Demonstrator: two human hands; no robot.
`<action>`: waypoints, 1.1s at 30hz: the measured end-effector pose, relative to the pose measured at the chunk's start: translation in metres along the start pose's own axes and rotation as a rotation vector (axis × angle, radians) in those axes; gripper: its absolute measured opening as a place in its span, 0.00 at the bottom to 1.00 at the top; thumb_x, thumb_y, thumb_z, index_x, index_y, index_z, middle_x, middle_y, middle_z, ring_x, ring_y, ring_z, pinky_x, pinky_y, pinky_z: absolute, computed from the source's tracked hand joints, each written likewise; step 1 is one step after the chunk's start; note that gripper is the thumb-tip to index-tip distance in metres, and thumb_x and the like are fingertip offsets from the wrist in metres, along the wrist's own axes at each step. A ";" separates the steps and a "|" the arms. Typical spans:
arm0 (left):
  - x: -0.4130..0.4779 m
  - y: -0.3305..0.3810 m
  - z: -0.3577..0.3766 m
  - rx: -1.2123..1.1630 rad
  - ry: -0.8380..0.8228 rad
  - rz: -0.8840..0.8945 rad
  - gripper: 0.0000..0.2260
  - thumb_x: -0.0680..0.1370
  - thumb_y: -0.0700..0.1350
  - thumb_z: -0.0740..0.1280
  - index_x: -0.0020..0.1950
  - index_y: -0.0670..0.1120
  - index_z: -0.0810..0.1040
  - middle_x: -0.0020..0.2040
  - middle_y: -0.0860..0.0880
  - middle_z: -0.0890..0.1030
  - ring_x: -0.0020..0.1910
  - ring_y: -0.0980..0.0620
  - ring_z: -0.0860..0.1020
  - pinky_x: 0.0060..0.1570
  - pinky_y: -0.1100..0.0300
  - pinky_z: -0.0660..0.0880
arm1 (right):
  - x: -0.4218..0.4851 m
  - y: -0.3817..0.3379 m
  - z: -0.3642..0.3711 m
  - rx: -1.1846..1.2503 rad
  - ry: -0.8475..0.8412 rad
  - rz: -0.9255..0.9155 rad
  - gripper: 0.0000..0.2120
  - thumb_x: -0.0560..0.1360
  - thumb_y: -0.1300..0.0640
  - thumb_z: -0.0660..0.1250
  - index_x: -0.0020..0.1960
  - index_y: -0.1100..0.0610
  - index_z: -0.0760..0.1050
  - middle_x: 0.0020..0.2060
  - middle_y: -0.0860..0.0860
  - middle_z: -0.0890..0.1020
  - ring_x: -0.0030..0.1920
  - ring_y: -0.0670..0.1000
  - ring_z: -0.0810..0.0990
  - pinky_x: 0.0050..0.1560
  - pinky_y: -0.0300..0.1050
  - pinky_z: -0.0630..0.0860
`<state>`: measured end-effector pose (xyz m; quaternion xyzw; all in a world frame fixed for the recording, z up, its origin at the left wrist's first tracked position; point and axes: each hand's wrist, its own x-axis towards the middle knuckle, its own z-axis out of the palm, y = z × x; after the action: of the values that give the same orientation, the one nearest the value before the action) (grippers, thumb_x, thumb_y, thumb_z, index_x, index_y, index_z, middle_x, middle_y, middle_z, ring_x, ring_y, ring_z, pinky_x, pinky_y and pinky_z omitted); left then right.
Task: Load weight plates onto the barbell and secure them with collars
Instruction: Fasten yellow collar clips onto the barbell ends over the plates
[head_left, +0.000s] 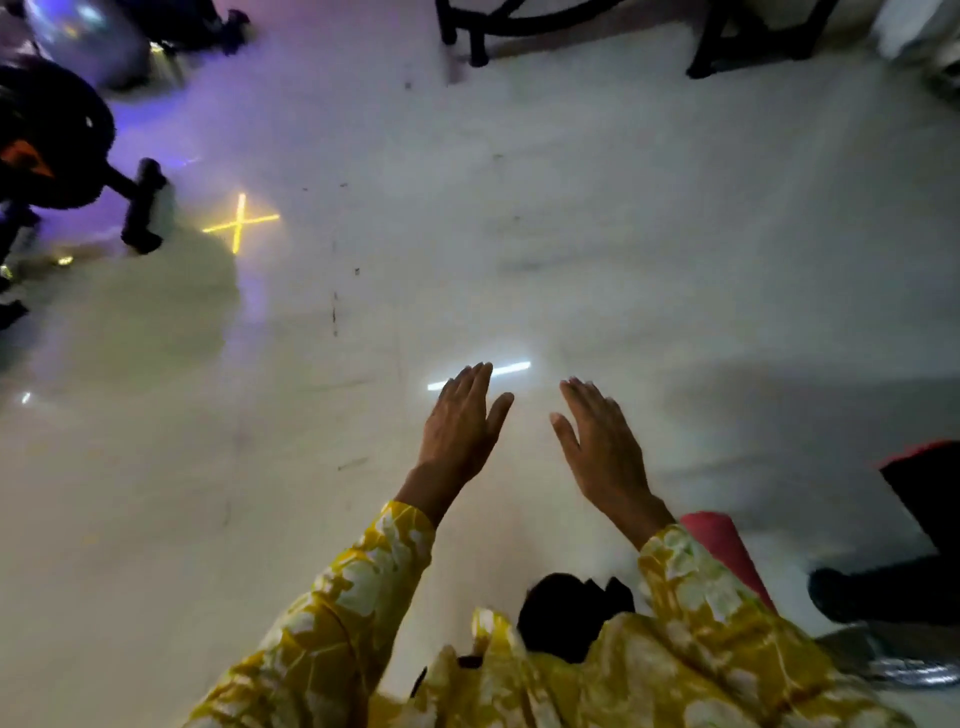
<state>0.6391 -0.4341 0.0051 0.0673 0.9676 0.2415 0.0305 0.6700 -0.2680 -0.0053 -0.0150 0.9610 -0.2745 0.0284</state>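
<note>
My left hand (460, 421) and my right hand (602, 441) reach forward side by side over the pale floor, palms down, fingers straight, holding nothing. Yellow patterned sleeves cover both forearms. At the far left a black round weight plate (47, 140) with an orange mark shows at the frame edge, and a short black bar end (145, 205) sticks out from it toward the floor's middle. No collar can be made out. The image is blurred.
Black furniture legs (478, 49) stand at the top centre and top right. A shiny metal object (88, 36) sits at the top left. A dark shoe (852, 592) and red cloth (722, 545) lie at the lower right. A yellow light cross (240, 222) marks the floor.
</note>
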 end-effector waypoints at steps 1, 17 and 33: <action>0.028 0.002 0.002 -0.003 -0.028 0.036 0.24 0.81 0.53 0.56 0.74 0.44 0.60 0.74 0.45 0.64 0.73 0.48 0.58 0.70 0.58 0.53 | 0.018 0.007 -0.003 0.004 0.024 0.048 0.23 0.80 0.51 0.52 0.73 0.56 0.58 0.74 0.53 0.61 0.75 0.51 0.55 0.73 0.44 0.49; 0.453 0.140 0.037 0.020 -0.184 0.515 0.24 0.81 0.54 0.55 0.74 0.44 0.59 0.73 0.44 0.65 0.73 0.47 0.60 0.69 0.56 0.58 | 0.347 0.144 -0.135 0.053 0.327 0.412 0.23 0.80 0.50 0.52 0.73 0.56 0.59 0.74 0.52 0.61 0.75 0.49 0.55 0.73 0.42 0.49; 0.845 0.417 0.145 -0.083 -0.337 1.007 0.24 0.81 0.52 0.57 0.73 0.41 0.61 0.73 0.43 0.65 0.73 0.47 0.60 0.71 0.57 0.56 | 0.632 0.366 -0.339 0.010 0.716 0.799 0.22 0.80 0.50 0.53 0.72 0.56 0.61 0.73 0.51 0.63 0.74 0.49 0.56 0.73 0.44 0.51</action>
<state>-0.1356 0.1207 0.0511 0.5600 0.7869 0.2499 0.0687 0.0133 0.1929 0.0594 0.4467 0.8401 -0.2347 -0.1989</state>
